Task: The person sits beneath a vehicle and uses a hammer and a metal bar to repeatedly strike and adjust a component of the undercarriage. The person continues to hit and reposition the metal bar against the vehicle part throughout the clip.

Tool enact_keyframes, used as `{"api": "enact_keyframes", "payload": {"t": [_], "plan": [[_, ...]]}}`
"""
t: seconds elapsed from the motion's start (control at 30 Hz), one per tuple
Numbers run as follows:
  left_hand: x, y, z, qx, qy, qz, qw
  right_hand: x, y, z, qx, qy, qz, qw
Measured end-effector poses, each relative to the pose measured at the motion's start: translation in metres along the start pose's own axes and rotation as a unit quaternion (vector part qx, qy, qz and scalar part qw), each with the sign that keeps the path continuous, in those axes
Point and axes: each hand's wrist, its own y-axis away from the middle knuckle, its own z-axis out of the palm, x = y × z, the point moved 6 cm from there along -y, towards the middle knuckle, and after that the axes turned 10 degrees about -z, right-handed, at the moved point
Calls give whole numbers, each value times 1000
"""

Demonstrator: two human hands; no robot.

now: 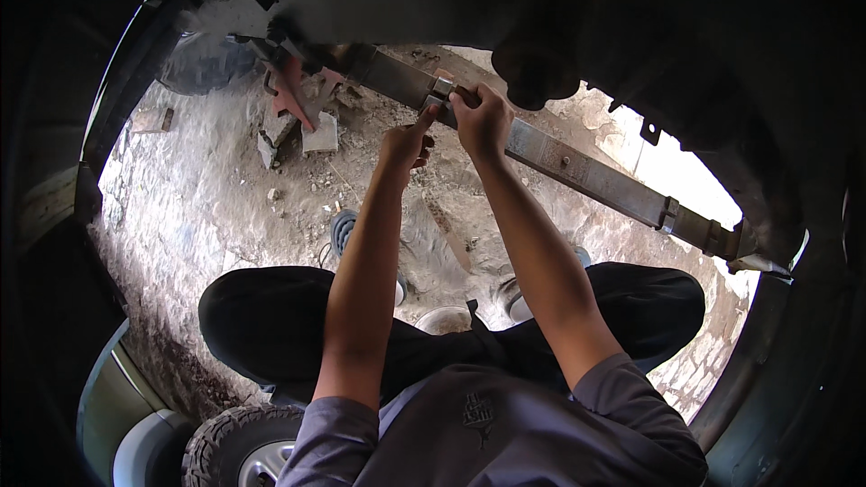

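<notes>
A long steel leaf spring runs slantwise from the upper middle down to the right, under a vehicle's wheel arch. On its upper part sits a small metal clamp. My left hand is closed with its thumb raised against the lower side of that clamp. From the right, my right hand grips at the clamp's other side, thumb and fingers bent over the spring's edge. Its fingertips are partly hidden. A second clamp wraps the spring farther right, apart from both hands.
A red metal stand and pale broken blocks are on the dusty ground, left of the spring. Dark bodywork arches overhead and along both sides. A knobby tyre lies at the lower left. My bent knees flank my forearms.
</notes>
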Motion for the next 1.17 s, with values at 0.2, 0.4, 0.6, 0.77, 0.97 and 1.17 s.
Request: {"api": "enact_keyframes", "payload": {"t": [0.2, 0.4, 0.6, 0.77, 0.97, 1.17], "plan": [[-6, -2, 2, -24, 0, 18, 1000, 4, -6, 4, 9, -1, 7, 1000], [-9, -6, 2, -19, -34, 1, 999, 4, -6, 3, 3, 23, 1, 1000], [-5, -10, -1, -17, -20, 20, 999, -10, 1, 3, -27, 8, -9, 1000], [1, 0, -5, -11, -56, 18, 998, -3, -11, 5, -25, 56, 24, 998], [-6, -8, -3, -22, -32, 11, 999, -5, 2, 2, -16, 31, -1, 999], [-7, -5, -2, -33, -36, 5, 999, 13, -10, 13, -30, 19, 30, 999]]}}
